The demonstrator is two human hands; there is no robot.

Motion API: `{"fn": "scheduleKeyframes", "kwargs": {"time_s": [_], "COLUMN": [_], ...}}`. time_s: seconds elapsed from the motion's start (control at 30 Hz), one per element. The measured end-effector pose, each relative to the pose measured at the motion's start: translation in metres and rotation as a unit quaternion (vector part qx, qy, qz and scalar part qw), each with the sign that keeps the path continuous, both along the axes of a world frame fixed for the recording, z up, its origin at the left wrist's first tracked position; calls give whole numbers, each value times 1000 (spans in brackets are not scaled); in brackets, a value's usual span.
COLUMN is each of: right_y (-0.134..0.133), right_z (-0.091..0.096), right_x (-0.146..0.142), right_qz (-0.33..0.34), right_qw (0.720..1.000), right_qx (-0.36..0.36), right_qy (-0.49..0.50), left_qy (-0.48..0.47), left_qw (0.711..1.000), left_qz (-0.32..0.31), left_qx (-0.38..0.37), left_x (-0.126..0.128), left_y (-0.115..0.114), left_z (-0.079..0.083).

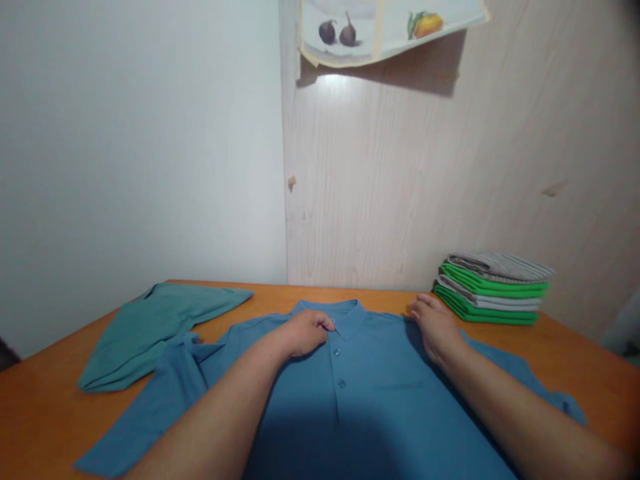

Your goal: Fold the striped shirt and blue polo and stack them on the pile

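A blue long-sleeved polo shirt lies front up and spread out, its collar at the far end and its lower part running out of view. My left hand is closed at the top of the buttoned placket, just below the collar, with thumb and fingers pinching the cloth there. Over the shoulder on the right, my right hand hovers or rests lightly with its fingers stretched out; contact with the cloth is unclear. Both sleeves spread outward, and the left one is bunched near its middle.
A green folded garment lies at the left, close to the shirt's sleeve. Several folded cloths form a stack at the back right of the orange table. Behind stands a wall with a hanging fruit picture.
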State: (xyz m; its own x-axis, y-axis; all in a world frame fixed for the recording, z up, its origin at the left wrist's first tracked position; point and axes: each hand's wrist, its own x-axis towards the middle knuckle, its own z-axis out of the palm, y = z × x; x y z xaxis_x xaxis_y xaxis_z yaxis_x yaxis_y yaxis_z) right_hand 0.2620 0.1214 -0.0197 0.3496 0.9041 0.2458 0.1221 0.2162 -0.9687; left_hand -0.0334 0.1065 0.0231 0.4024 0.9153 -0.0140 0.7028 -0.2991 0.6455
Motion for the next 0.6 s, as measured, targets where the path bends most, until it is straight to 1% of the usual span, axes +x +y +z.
{"fn": "scheduleKeyframes", "kwargs": {"time_s": [0.07, 0.13, 0.17, 0.2, 0.23, 0.3, 0.33, 0.43, 0.47, 0.53, 0.6], "right_y": [-6, -12, -14, -15, -15, -15, -14, -13, -13, -13, -16], "right_z": [3, 3, 3, 2, 2, 1, 1, -1, -1, -2, 1], "right_x": [-11, -24, -28, -30, -31, -28, -26, -22, -22, -21, -18], "right_qz": [19, 68, 83, 79, 59, 16, 9, 50, 54, 27, -19], "right_qw": [999, 994, 991, 991, 993, 996, 997, 993, 992, 995, 997], "right_qx": [-17, -54, -72, -83, -83, -69, -62, -73, -78, -78, -70], "right_qy": [42, 73, 78, 75, 64, 52, 55, 79, 79, 56, 31], "left_qy": [2, 3, 4, 4, 4, 4, 3, -1, -3, -4, -3], "left_qw": [1000, 1000, 1000, 1000, 1000, 1000, 1000, 1000, 1000, 1000, 1000], "left_qz": [-3, -6, -7, -7, -7, -6, -6, -5, -4, -2, -3], "left_qx": [4, 5, 5, 4, 3, -1, -3, -9, -9, -10, -12], "left_x": [0, 0, 0, 0, 0, 0, 0, 0, 0, 0, 0], "left_y": [0, 0, 0, 0, 1, 1, 2, 3, 3, 4, 4], "left_z": [1, 1, 1, 0, 0, -1, -1, -2, -2, -2, -2]}}
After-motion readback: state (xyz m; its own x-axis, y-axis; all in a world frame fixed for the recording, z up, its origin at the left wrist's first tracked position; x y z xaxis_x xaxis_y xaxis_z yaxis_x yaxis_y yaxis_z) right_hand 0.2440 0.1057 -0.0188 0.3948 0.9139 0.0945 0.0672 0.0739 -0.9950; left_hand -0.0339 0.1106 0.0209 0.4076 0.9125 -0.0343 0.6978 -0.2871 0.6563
